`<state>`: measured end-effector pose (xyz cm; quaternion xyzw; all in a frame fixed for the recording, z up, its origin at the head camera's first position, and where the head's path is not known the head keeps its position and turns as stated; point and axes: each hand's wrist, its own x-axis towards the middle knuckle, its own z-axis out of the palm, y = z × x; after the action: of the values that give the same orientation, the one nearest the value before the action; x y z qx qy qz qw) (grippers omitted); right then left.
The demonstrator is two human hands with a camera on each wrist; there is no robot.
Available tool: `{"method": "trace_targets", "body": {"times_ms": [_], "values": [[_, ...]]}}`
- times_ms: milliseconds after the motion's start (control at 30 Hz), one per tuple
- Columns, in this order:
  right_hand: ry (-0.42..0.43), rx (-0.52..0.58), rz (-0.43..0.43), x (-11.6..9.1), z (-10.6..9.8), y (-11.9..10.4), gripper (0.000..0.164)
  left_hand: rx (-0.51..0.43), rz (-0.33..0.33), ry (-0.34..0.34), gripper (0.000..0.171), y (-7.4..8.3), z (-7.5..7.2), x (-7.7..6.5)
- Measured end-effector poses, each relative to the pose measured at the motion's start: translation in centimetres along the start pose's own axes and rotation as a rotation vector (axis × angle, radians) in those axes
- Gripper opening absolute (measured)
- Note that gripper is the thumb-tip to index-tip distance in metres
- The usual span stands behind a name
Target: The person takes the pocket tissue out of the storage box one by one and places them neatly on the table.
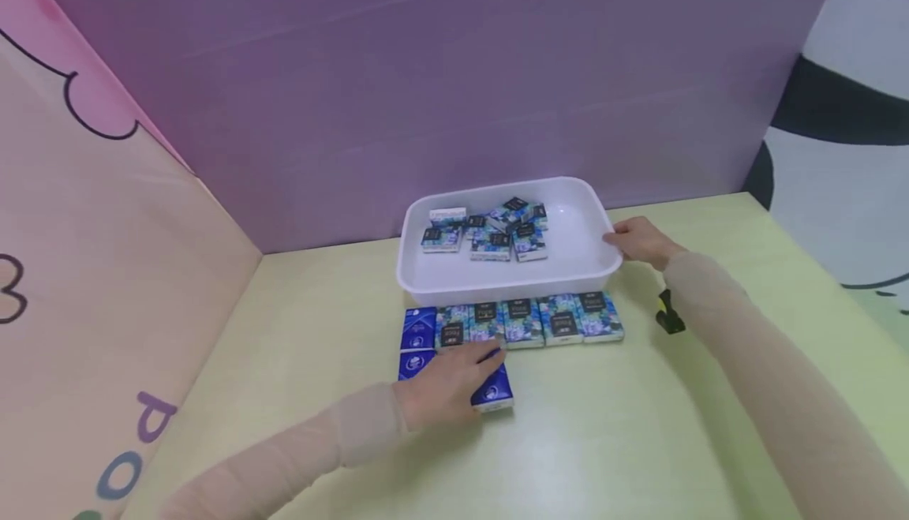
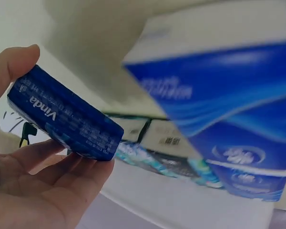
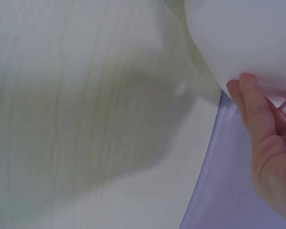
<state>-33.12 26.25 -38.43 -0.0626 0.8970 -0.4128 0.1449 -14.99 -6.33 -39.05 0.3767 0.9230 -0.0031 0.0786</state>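
Note:
My left hand (image 1: 443,384) holds a dark blue Vinda tissue pack (image 2: 64,114) between thumb and fingers, as the left wrist view shows. From above, the fingers partly cover this pack, and its lower end shows beside them. Two more blue tissue packs (image 2: 229,102) stand close by, one behind the other. To their right runs a row of floral tissue packs (image 1: 524,323), along the front of a white plastic tray (image 1: 578,256). My right hand (image 1: 642,241) grips the tray's right rim, fingers against its outer wall (image 3: 262,52). Several loose floral packs (image 1: 490,245) lie inside the tray.
The pale yellow table (image 1: 319,331) meets a purple wall (image 1: 454,94) just behind the tray. Printed panels (image 1: 106,267) close off both sides. A small black-and-yellow object (image 1: 669,315) shows beside my right forearm.

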Motion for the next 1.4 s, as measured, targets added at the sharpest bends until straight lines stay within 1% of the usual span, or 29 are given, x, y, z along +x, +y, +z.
{"method": "trace_targets", "body": {"times_ms": [167, 233, 367, 500, 600, 700, 767, 900, 967, 1067, 1200, 1400], "values": [[0.001, -0.009, 0.001, -0.1, -0.1, 0.1, 0.048, 0.032, -0.02, -0.066, 0.081, -0.1, 1.1, -0.3], [0.001, -0.011, 0.001, 0.0, -0.1, 0.1, 0.048, 0.034, -0.02, -0.081, 0.081, -0.1, 1.5, -0.5], [-0.007, -0.007, -0.002, 0.1, 0.0, 0.1, 0.047, 0.029, -0.01, -0.076, 0.082, -0.3, 2.0, -0.9], [-0.008, -0.01, -0.001, 0.1, 0.1, 0.0, 0.047, 0.02, -0.005, -0.07, 0.077, -0.3, 2.5, -1.4], [-0.006, -0.012, -0.002, 0.0, 0.1, -0.1, 0.047, 0.002, -0.024, -0.074, 0.073, -0.2, 2.7, -1.7], [-0.007, -0.007, -0.003, 0.1, 0.1, -0.1, 0.048, -0.009, -0.06, -0.07, 0.069, -0.1, 2.7, -2.2], [-0.005, -0.006, -0.005, 0.2, 0.1, 0.0, 0.048, -0.005, -0.078, -0.051, 0.065, -0.1, 2.7, -2.6], [0.004, -0.011, -0.009, 0.3, 0.0, 0.1, 0.048, 0.028, -0.099, 0.026, 0.057, -0.4, 2.9, -3.2], [0.006, -0.012, -0.009, 0.3, -0.1, 0.1, 0.049, 0.044, -0.111, 0.065, 0.056, -0.6, 2.9, -3.4], [0.003, -0.01, -0.003, 0.3, -0.1, 0.2, 0.05, 0.061, -0.118, 0.106, 0.055, -0.9, 3.0, -3.5], [0.001, -0.011, 0.006, 0.4, -0.1, 0.1, 0.049, 0.085, -0.104, 0.139, 0.055, -1.3, 3.1, -3.7], [-0.009, -0.007, 0.023, 0.4, -0.1, 0.0, 0.05, 0.079, -0.095, 0.171, 0.055, -1.9, 3.2, -3.8]]}}
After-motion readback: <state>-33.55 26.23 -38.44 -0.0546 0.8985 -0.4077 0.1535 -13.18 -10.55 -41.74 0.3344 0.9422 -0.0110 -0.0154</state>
